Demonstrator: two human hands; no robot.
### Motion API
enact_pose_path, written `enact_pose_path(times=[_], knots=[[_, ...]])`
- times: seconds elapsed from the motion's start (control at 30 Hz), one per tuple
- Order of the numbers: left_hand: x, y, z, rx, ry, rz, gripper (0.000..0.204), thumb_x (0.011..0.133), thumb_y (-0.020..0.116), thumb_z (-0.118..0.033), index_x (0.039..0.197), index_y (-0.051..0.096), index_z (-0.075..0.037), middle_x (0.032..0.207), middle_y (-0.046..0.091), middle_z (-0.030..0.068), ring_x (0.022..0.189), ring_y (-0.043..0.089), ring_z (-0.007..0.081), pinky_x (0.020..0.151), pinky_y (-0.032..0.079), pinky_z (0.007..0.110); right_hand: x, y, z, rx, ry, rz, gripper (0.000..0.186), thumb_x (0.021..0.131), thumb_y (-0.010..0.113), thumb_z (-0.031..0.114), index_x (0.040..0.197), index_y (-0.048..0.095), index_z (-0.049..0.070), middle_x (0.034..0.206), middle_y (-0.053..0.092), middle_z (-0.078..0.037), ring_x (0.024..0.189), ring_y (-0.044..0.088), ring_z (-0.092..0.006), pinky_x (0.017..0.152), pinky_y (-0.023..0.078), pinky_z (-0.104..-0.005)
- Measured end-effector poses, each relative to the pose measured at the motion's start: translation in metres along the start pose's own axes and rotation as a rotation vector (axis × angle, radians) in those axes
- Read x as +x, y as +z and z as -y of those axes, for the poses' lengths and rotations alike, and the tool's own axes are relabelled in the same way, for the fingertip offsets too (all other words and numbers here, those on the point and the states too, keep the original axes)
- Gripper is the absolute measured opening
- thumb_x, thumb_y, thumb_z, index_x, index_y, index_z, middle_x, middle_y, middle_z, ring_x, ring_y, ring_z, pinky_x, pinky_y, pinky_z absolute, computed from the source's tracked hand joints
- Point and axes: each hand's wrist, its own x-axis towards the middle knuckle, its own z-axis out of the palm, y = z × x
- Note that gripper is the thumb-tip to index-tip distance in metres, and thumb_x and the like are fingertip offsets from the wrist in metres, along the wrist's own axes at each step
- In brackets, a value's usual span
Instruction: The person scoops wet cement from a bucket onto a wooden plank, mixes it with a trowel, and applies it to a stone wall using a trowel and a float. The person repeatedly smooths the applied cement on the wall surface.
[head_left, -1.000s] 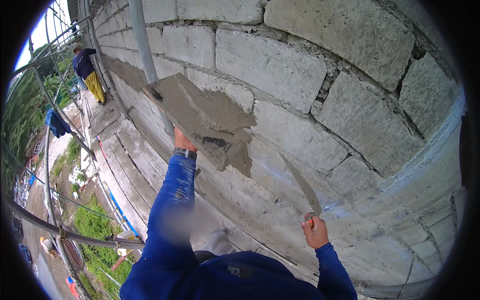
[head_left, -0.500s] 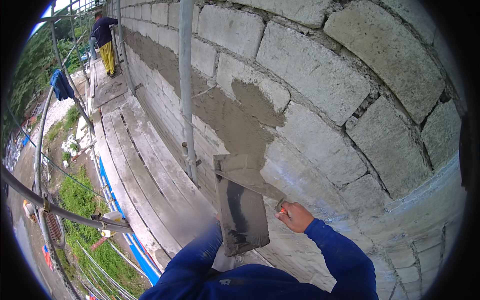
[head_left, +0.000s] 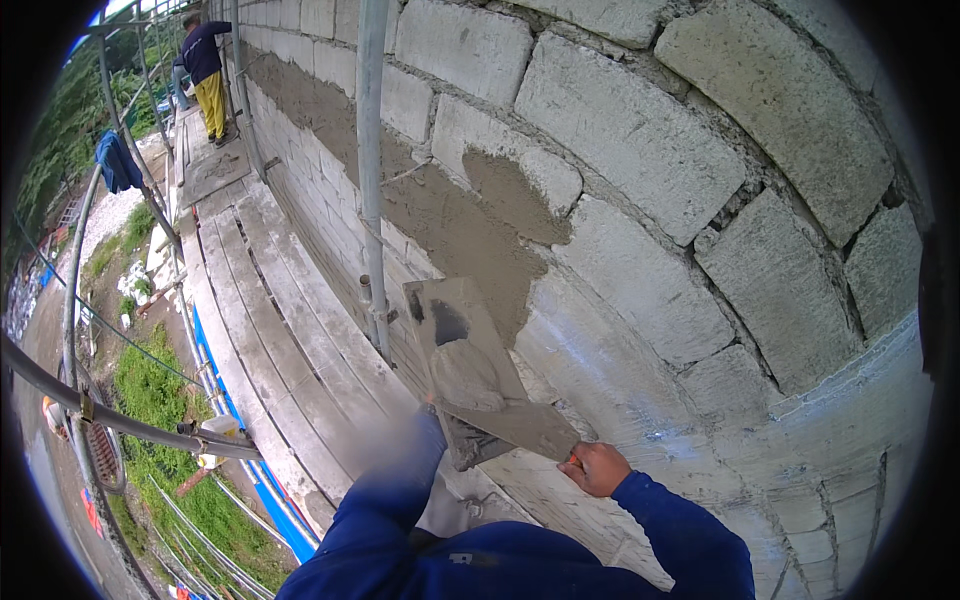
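The right hand's fingers are curled closed around the handle of a trowel (head_left: 522, 426), a bit of orange showing at the grip; the right hand (head_left: 598, 469) itself is low in the view, right of centre, in front of the wall. The left hand (head_left: 431, 401) is mostly hidden at the near left edge of a board (head_left: 418, 298); it seems to carry the board from beneath, but a blurred patch lies over that forearm and I cannot tell how far its fingers are closed.

The trowel's blade points left from the right hand and lies across the lower part of the board, its tip side by a heap of grey mortar (head_left: 465, 375). The board is tilted, with a dark smear near its upper end, and sits just in front of the wall. Both forearms wear blue sleeves (head_left: 690, 525).

Beyond the board, the wall (head_left: 620, 125) is of pale blocks with rough joints. A band of wet-looking plaster (head_left: 450, 215) runs along it, away to the upper left. An upright pole (head_left: 370, 150) stands before the band. Left of that, planks (head_left: 265, 310) form a walkway; at its far end a co-worker (head_left: 207, 75) in yellow trousers faces the wall. A blue cloth (head_left: 118, 163) hangs on the scaffold, above grass (head_left: 150, 395).
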Motion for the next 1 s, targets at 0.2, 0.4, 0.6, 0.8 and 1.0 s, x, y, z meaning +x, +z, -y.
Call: enact_pose_path(times=[0.2,0.4,0.6,0.8,1.0], knots=[[-0.012,0.003,0.048,-0.001,-0.076,-0.004,0.04,0.103,0.047,-0.037,0.128,0.06,-0.008,0.117,0.067,0.0123,0.106,0.065,0.0289,0.093,0.054,0.045,0.021,0.019,0.051,1.002,0.088,0.234,0.036,0.095,0.063,0.035,0.088,0.057,0.0,0.067,0.059,-0.016,0.057,0.058,-0.0322,0.059,0.048,-0.0442],[0.003,-0.001,0.017,-0.002,-0.017,0.058,0.04,0.103,0.047,-0.037,0.127,0.06,-0.008,0.117,0.067,0.0127,0.106,0.065,0.0288,0.094,0.054,0.045,-0.019,0.061,0.014,0.566,0.056,0.065,0.036,0.09,0.07,0.034,0.089,0.058,0.001,0.063,0.056,-0.015,0.055,0.056,-0.0306,0.056,0.043,-0.0429],[-0.007,-0.03,0.002,-0.006,-0.018,0.034,0.04,0.103,0.047,-0.037,0.127,0.06,-0.008,0.117,0.067,0.0131,0.106,0.066,0.0287,0.094,0.054,0.045,-0.023,0.094,-0.058,0.159,-0.007,0.066,0.022,0.08,0.071,0.025,0.083,0.065,0.005,0.073,0.066,-0.017,0.072,0.066,-0.0387,0.066,0.052,-0.0479],[-0.018,-0.05,0.008,-0.002,-0.058,-0.024,0.04,0.103,0.047,-0.037,0.126,0.061,-0.008,0.118,0.067,0.0135,0.106,0.066,0.0287,0.094,0.054,0.045,0.075,0.132,-0.06,0.109,-0.103,-0.143,0.017,0.074,0.072,0.02,0.078,0.064,0.007,0.073,0.064,-0.013,0.071,0.065,-0.0363,0.065,0.052,-0.0479],[-0.043,-0.071,0.029,0.014,-0.205,-0.047,0.04,0.103,0.047,-0.037,0.126,0.061,-0.007,0.118,0.067,0.0139,0.107,0.066,0.0286,0.095,0.053,0.045,0.104,0.162,-0.085,0.126,-0.133,-0.084,0.021,0.071,0.073,0.023,0.083,0.064,0.007,0.079,0.063,-0.013,0.075,0.062,-0.0347,0.069,0.05,-0.0463]])
